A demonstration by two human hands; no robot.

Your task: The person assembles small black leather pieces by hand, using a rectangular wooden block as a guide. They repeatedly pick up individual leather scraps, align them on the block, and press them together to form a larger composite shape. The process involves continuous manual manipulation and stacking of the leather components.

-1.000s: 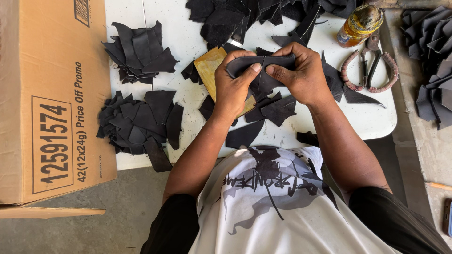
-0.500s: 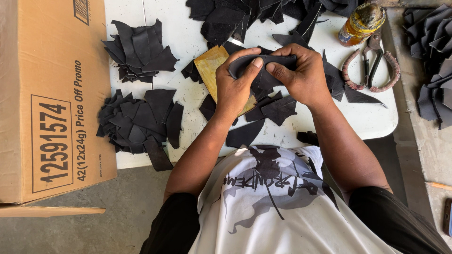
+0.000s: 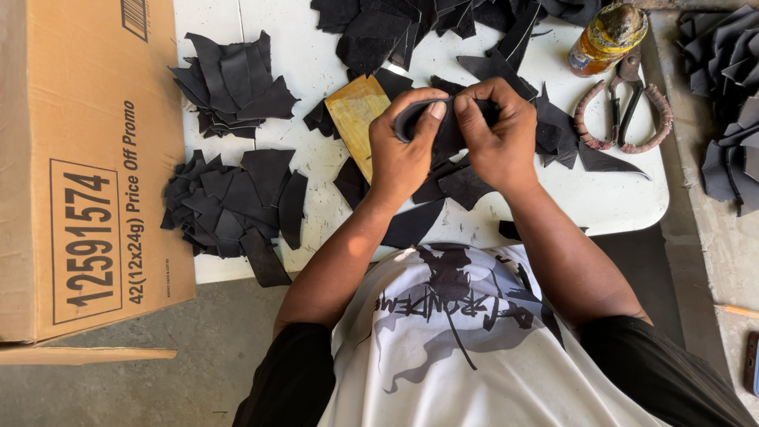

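I'm seeing both hands pinching one black leather piece (image 3: 447,130) above the white table (image 3: 624,202), left hand (image 3: 403,154) and right hand (image 3: 494,138) each closing thumb and fingers on it, scissors (image 3: 624,107) lying to the right

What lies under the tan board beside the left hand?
The tan board rests on the white table, overlapping black leather scraps at its left edge. The left hand covers its lower right end, hiding what lies beneath there.

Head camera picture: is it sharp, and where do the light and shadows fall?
Head view: sharp throughout, no motion blur; bright daylight washes out the white table; both hands, left hand and right hand, are evenly lit, and the black piece they hold shows little surface detail.
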